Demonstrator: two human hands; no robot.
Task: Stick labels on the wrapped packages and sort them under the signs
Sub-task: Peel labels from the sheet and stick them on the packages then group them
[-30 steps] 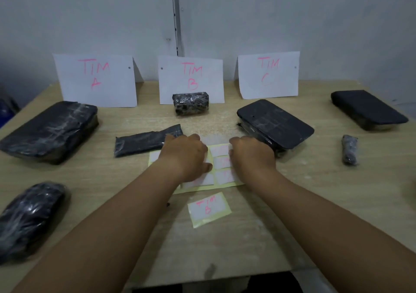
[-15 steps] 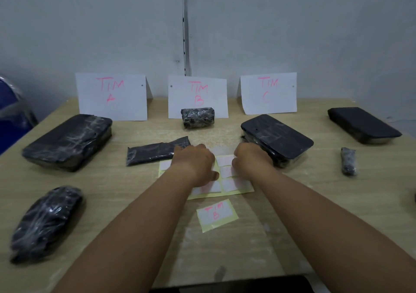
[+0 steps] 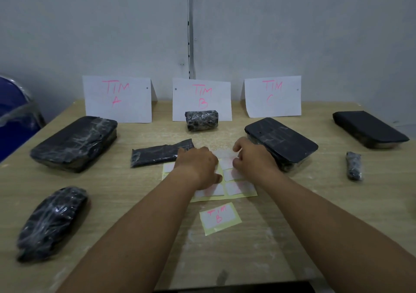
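A yellow label sheet (image 3: 242, 191) lies mid-table. My left hand (image 3: 198, 166) presses flat on its left half. My right hand (image 3: 253, 157) is curled at the sheet's top right, fingertips pinching a pale label (image 3: 225, 156) there. A loose label marked TIM B (image 3: 219, 217) lies in front of the sheet. Signs TIM A (image 3: 117, 99), TIM B (image 3: 202, 99) and TIM C (image 3: 273, 95) stand at the back. A small black roll (image 3: 202, 120) sits under sign B. A black box (image 3: 286, 143) lies below sign C, touching my right hand.
A big wrapped package (image 3: 74, 143) lies under sign A, a flat pouch (image 3: 155, 154) beside my left hand, an oblong bundle (image 3: 51, 221) at front left. At right are another black box (image 3: 369, 128) and a small roll (image 3: 353, 165). A blue chair (image 3: 13, 117) stands off the table's left edge.
The view has tilted up, showing more wall. Both hands stay on the label sheet; my right hand's fingers have lifted slightly at the sheet's top right.
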